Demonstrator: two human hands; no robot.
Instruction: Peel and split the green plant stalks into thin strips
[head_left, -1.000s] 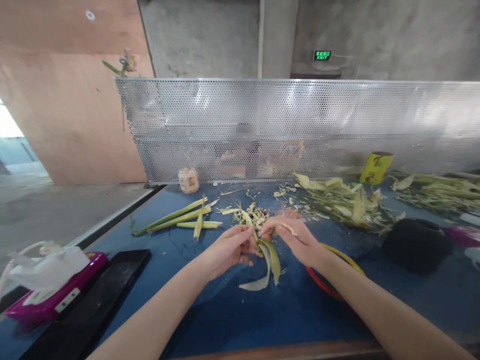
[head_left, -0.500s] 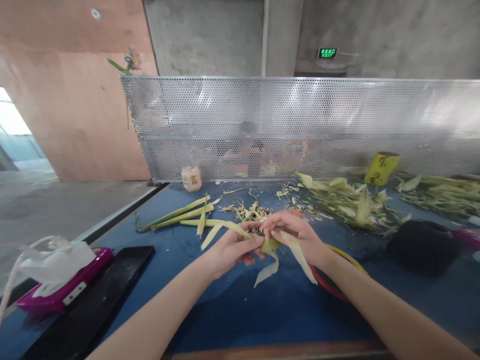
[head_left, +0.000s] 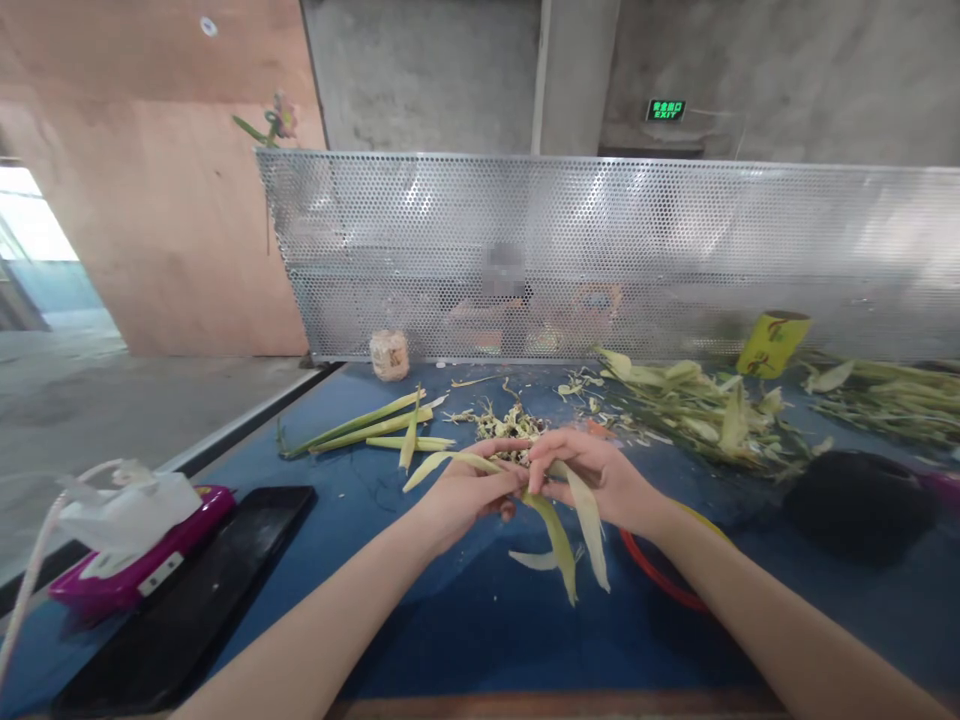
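Observation:
My left hand (head_left: 471, 497) and my right hand (head_left: 592, 477) meet above the middle of the blue table (head_left: 480, 640), fingers closed in pinches on pale green corn husk strips. One husk strip (head_left: 556, 540) hangs below the fingertips. A paler strip (head_left: 589, 520) droops beneath my right hand, and another (head_left: 429, 466) curves out left over my left hand. Where the strips join is hidden by my fingers. Just behind the hands lies a heap of small dried plant scraps (head_left: 506, 420). Longer green stalks (head_left: 367, 425) rest to the left.
A larger pile of husks (head_left: 697, 400) lies right, by a yellow tube (head_left: 774, 343). A black round object (head_left: 859, 505) and a red ring (head_left: 660, 575) are near my right arm. At left are a black phone-like slab (head_left: 195, 590) and a purple power strip (head_left: 142, 560). Perforated metal (head_left: 420, 230) stands behind.
The green husk strip between my hands now hangs down longer below the fingertips. The strip under my right hand hangs more steeply. Both hands stay together; the view has shifted slightly.

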